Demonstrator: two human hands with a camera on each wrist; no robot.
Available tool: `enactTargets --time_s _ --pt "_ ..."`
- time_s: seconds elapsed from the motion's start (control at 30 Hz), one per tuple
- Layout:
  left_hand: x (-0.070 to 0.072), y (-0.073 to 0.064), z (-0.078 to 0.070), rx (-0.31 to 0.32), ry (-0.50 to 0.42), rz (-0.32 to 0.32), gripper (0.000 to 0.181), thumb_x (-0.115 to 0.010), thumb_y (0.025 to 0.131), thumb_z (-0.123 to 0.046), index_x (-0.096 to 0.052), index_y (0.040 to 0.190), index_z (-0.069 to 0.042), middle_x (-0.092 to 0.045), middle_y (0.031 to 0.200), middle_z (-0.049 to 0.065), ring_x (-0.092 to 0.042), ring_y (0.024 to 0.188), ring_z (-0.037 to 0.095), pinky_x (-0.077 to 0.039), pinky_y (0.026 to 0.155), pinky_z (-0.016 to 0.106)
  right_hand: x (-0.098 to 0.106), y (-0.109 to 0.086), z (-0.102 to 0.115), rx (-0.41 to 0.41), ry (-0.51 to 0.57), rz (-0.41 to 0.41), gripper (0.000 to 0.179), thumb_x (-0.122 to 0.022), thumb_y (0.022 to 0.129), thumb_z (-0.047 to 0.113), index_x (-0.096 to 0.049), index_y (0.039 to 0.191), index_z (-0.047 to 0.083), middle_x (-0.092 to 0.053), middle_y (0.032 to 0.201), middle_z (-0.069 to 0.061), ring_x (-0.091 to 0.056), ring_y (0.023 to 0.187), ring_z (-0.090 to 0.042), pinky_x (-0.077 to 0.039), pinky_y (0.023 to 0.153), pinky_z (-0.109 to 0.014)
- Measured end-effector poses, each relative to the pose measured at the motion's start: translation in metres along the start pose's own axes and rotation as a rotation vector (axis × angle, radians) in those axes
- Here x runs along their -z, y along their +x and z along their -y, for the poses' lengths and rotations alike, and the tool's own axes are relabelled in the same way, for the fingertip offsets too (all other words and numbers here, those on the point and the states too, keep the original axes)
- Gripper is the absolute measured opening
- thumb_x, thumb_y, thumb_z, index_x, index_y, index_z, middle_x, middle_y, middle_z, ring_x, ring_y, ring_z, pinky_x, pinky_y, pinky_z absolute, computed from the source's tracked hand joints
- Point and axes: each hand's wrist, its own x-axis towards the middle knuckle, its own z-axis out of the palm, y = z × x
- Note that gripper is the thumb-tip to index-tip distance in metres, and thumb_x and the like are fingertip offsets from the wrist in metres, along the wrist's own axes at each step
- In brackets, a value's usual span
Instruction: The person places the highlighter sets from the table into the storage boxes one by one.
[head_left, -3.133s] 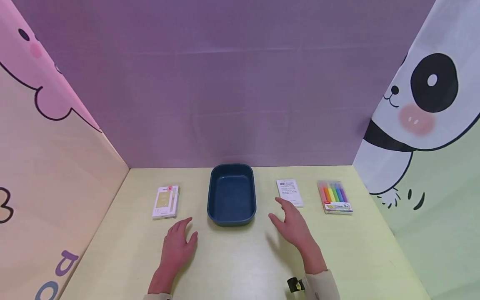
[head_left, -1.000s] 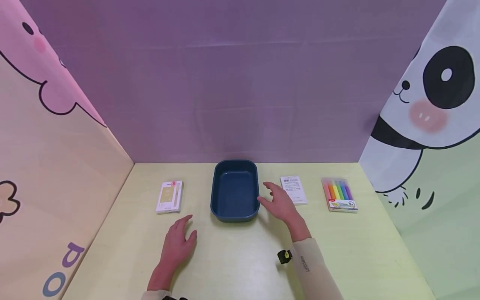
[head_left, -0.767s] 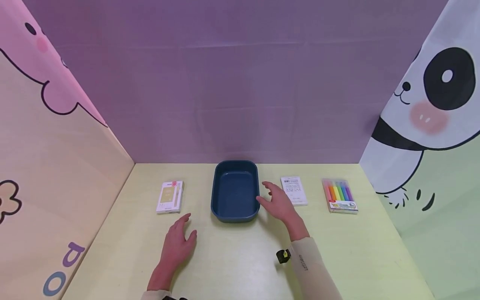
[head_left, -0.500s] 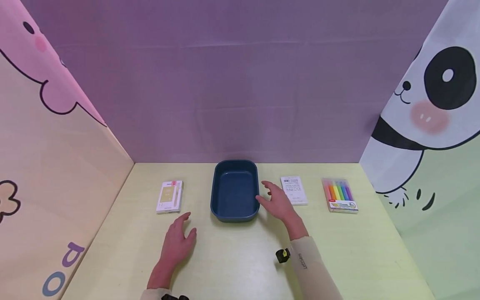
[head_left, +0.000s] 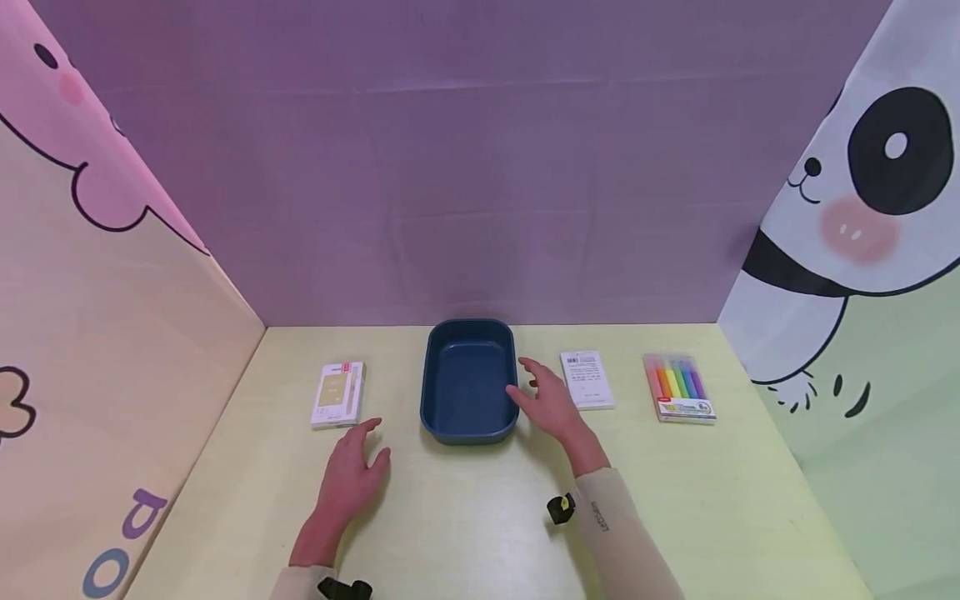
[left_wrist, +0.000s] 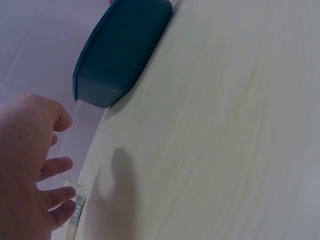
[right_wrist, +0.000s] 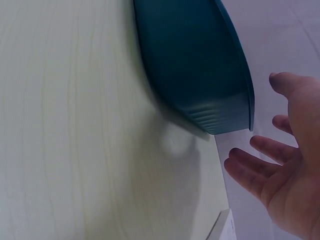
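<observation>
A deep navy rectangular tray (head_left: 468, 383) stands mid-table with nothing in it. Beside its right rim hovers my right hand (head_left: 553, 404), fingers loosely bent and thumb apart, holding nothing. In the right wrist view a gap shows between that hand (right_wrist: 287, 165) and the tray's wall (right_wrist: 200, 65). My left hand (head_left: 348, 475) is above the table, just in front of a white box with a gold panel (head_left: 336, 396). Its fingers are relaxed and grip nothing. Just right of my right hand lies a flat white packet with printed text (head_left: 587, 381).
Farther right lies a clear pack of coloured markers (head_left: 679, 389). A purple cloth wall (head_left: 480, 167) rises at the table's back edge. Printed side walls close in the left and right. Pale tabletop (head_left: 465, 525) stretches between my arms.
My right hand has moved left from in front of the white packet to the tray's right side. My left hand has shifted slightly forward, nearer the white box. The objects keep their places.
</observation>
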Motion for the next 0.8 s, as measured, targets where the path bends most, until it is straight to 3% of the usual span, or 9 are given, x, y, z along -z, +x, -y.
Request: enactTargets --time_s 0.37,0.63,0.8 --pt "0.004 0.004 0.005 0.003 -0.009 -0.004 0.049 -0.062 0.09 -0.013 -0.047 0.135 -0.002 -0.051 0.134 0.023 -0.046 0.123 0.041 -0.035 0.101 0.054 -0.011 0.002 -0.005 -0.008 0.113 -0.021 0.059 -0.065 0.094 0.028 -0.043 0.145 0.007 -0.05 0.14 -0.019 -0.06 0.109 -0.037 -0.048 0.093 -0.047" --pt "0.016 0.007 0.012 -0.046 -0.012 -0.107 0.05 -0.064 0.086 -0.007 -0.049 0.132 0.0 -0.055 0.126 0.024 -0.05 0.115 0.042 -0.038 0.094 0.054 -0.015 0.004 -0.006 -0.037 0.197 -0.038 0.057 -0.062 0.096 0.03 -0.043 0.146 0.01 -0.051 0.138 -0.02 -0.06 0.11 -0.035 -0.049 0.092 -0.046" --pt "0.023 0.007 0.017 -0.029 -0.027 -0.142 0.053 -0.063 0.086 -0.006 -0.046 0.135 0.001 -0.054 0.129 0.024 -0.05 0.118 0.042 -0.038 0.095 0.055 -0.019 0.006 -0.01 -0.065 0.223 -0.065 0.053 -0.061 0.097 0.029 -0.045 0.145 0.013 -0.052 0.137 -0.02 -0.061 0.109 -0.035 -0.049 0.09 -0.046"
